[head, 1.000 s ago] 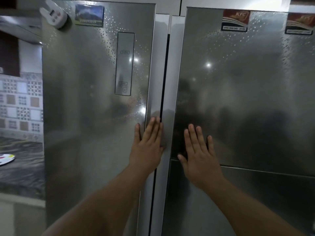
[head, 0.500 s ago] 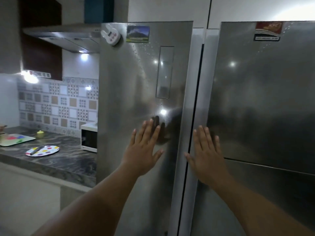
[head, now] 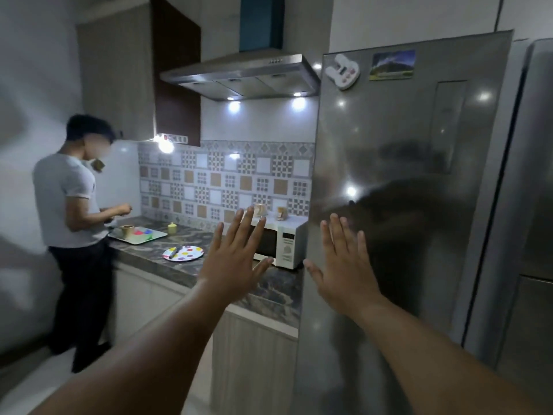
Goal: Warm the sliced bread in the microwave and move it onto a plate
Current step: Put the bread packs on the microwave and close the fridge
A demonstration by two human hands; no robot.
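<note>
Both your arms reach forward, bare. Left hand (head: 232,259) raised, palm away, fingers straight and spread. Right hand (head: 344,265) the same, level with it. Neither holds anything.

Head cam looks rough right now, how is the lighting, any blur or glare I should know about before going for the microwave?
Head view: dim room, lit mostly by the hood lamps; their glare spots dot the fridge door; the frame's left edge and the other person are smeared; the microwave stays readable behind the left hand.
</note>
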